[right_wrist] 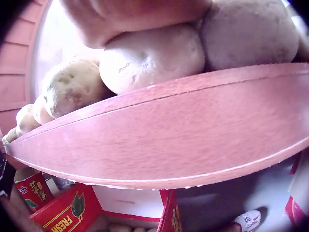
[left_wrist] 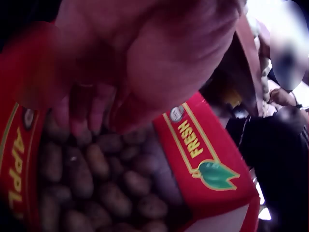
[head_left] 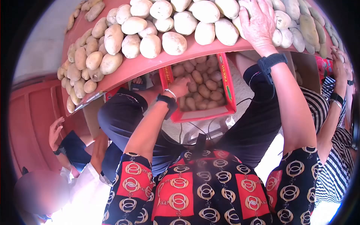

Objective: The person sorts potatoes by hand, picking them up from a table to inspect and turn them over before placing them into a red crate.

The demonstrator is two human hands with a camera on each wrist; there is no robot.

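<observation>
Over a red cardboard box [head_left: 229,84] full of potatoes [head_left: 204,91], the left hand [head_left: 178,88] reaches in, its fingers at the potatoes. In the left wrist view that hand [left_wrist: 149,63] hangs fingers down above the potatoes [left_wrist: 116,199]; whether its fingertips touch them is hard to tell. The right hand [head_left: 258,23] lies palm down with spread fingers on the pile of potatoes [head_left: 205,12] on the red table [head_left: 150,67]. Seen in the right wrist view, part of the right hand [right_wrist: 140,17] is just above a pale potato [right_wrist: 152,58]; its fingertips are out of sight.
The box stands on the floor between the person's knees, below the table's curved edge [right_wrist: 169,140]. Other people's hands and arms are at the left [head_left: 56,133] and right [head_left: 339,69]. A dark cable [head_left: 243,100] runs beside the box. More potatoes line the table's left side [head_left: 80,58].
</observation>
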